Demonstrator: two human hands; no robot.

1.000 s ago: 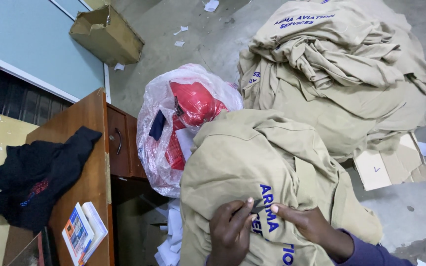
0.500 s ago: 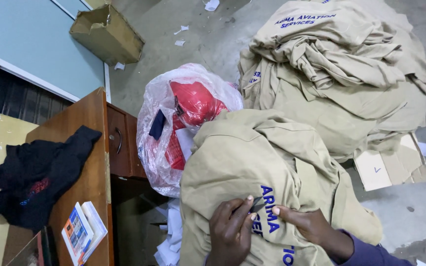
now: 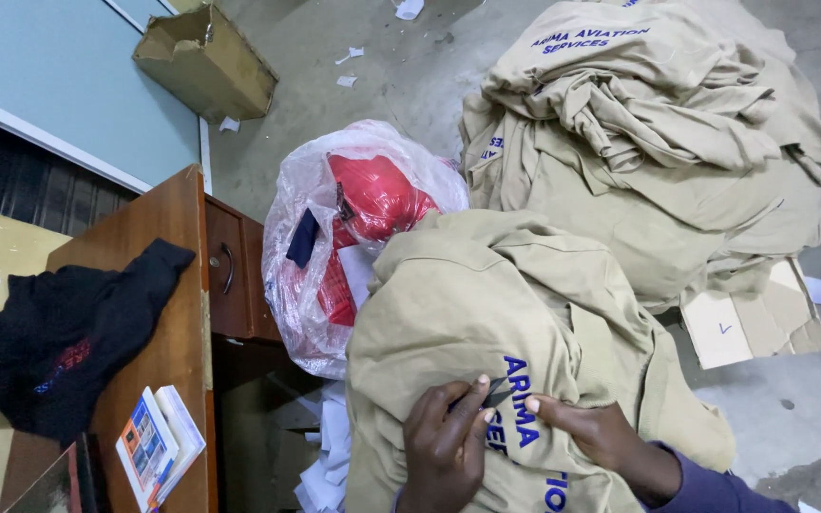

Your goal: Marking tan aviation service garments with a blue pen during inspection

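Plastic bag [image 3: 334, 247] and wooden desk [image 3: 168, 313] block the left; garment pile [image 3: 639, 161] crowds ahead; bare floor [image 3: 772, 408] lies open rightward.
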